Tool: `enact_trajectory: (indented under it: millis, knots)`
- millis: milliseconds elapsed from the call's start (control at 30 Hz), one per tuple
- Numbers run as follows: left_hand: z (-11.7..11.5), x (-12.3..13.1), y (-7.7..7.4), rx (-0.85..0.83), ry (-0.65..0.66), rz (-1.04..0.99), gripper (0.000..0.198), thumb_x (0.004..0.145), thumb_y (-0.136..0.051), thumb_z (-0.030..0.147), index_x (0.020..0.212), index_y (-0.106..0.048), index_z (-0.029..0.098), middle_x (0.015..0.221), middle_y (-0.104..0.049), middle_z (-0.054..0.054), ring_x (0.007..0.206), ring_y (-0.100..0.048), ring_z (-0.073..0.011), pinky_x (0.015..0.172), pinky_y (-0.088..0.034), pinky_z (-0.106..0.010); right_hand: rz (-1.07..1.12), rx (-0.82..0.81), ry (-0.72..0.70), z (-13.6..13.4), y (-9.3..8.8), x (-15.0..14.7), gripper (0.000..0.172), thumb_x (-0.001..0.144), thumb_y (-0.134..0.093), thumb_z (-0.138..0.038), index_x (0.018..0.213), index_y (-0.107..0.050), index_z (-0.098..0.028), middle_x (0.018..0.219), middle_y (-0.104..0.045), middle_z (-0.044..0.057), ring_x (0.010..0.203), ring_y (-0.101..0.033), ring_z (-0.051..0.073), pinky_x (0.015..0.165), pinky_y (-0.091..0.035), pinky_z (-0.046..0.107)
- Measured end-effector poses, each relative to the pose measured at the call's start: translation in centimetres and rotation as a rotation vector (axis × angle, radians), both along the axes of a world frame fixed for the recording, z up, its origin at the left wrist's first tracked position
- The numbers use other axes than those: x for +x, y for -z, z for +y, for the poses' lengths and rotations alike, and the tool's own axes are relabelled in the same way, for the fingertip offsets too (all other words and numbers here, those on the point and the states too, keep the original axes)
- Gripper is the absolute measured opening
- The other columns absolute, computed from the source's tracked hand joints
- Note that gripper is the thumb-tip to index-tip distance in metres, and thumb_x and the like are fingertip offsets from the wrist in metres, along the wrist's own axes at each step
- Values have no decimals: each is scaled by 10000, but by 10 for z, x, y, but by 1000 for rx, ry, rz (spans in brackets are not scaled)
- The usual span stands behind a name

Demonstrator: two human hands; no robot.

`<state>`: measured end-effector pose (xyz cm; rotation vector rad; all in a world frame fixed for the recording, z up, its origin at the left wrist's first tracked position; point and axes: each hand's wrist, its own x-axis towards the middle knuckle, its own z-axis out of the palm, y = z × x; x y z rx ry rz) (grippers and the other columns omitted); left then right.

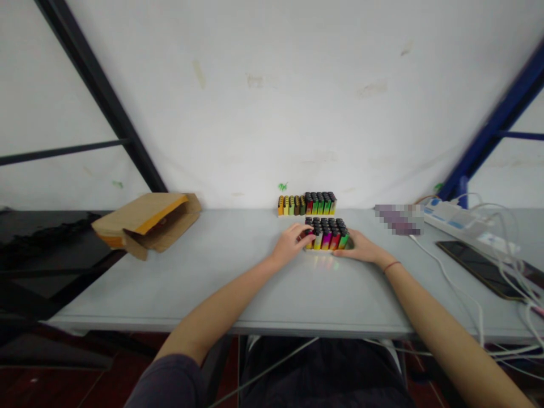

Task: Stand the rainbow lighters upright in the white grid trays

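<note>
Hands: two, both belonging to the person wearing the camera, reaching forward over the counter [238,277].
Left hand [291,242]: its fingers are curling narrowly against the left side of the block of lighters [326,233], with the fingertips lying on the near corner caps.
Right hand [361,247]: it is pressing flat against the right side of the same block, fingers close together; a thin red band [391,264] is sitting on the wrist.
Block of lighters: one, standing upright in several tight rows between the two hands, mid-counter; black caps on top, with yellow, pink, red and green bodies facing the camera. The exact count is too small to tell.
Row of lighters [306,204]: one line of roughly ten, standing against the wall [272,102] just behind the block.
Cardboard box [147,222]: one, lying open on its side at the counter's left end.
Right end: one white power strip [450,218], one dark phone [471,260] lying flat, and several white cables [450,283] trailing off the edge.
Surface: a pale grey counter, faintly reflecting the lighters.
Room: a stained white wall, with a black frame bar [102,102] slanting on the left and a blue one [497,124] on the right.
Writing: too small to read; one patch by the power strip is blurred.
</note>
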<state>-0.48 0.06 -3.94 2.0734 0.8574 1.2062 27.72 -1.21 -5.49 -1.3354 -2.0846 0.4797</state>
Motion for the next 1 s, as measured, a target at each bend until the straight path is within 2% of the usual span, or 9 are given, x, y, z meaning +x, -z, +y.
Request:
enact_trajectory:
  millis: [200,333,467,600,700,867,933,1000]
  knots:
    - [1,2,6,-58,-12,-21,265,854,-778,376,1070,-710,238,952,-671,-23,764,-611,-166,830,-534,-310,21,-22,-3,0,-1,0,731,656,-860,-675,1213,-721,-223,1184,-782,121,1117,-708,404,1019,-569,572]
    - [5,-1,8,52,8,41,219,881,-743,410,990,-691,227,1051,-651,-55,834,-620,-176,852,-537,-318,16,-29,4,0,-1,0,762,641,-867,-683,1229,-711,-225,1186,-781,116,1132,-702,405,1023,-565,575]
    - [9,-6,8,138,26,101,267,939,-647,412,1118,-667,216,1101,-653,-86,892,-617,-196,892,-533,-344,1,-5,16,-1,-2,-4,745,625,-890,-655,1200,-720,-212,1205,-778,132,1135,-702,409,1029,-566,558]
    - [16,-13,9,111,-45,82,333,954,-591,405,1219,-624,206,1093,-654,-83,895,-615,-191,888,-528,-339,1,-18,-6,-2,-8,-3,690,632,-889,-620,1165,-738,-208,1210,-786,114,1108,-715,396,1026,-574,548]
    - [21,-18,8,75,-88,65,292,943,-592,380,1174,-641,208,1045,-659,-71,890,-618,-189,874,-519,-323,-16,-79,10,-2,-13,14,662,579,-916,-595,1094,-766,-208,1137,-809,96,1058,-731,403,1002,-590,556]
    - [29,-22,7,6,-113,83,126,893,-624,273,985,-692,221,863,-645,-26,769,-592,-178,841,-505,-305,32,-144,198,-7,-11,64,707,537,-933,-573,1112,-758,-202,1155,-806,105,1078,-733,411,1016,-594,556]
    - [32,-21,9,-2,-87,157,78,875,-622,226,841,-691,221,796,-630,-26,753,-580,-189,846,-499,-317,63,-170,243,-7,-7,79,640,583,-911,-558,1086,-758,-194,1117,-813,115,1060,-739,404,987,-609,538]
    - [35,-19,12,22,-53,258,141,870,-611,194,746,-674,219,777,-633,-38,781,-586,-206,882,-493,-341,80,-162,270,-4,-3,88,568,647,-878,-548,1074,-755,-194,1093,-817,118,1059,-742,392,963,-618,515]
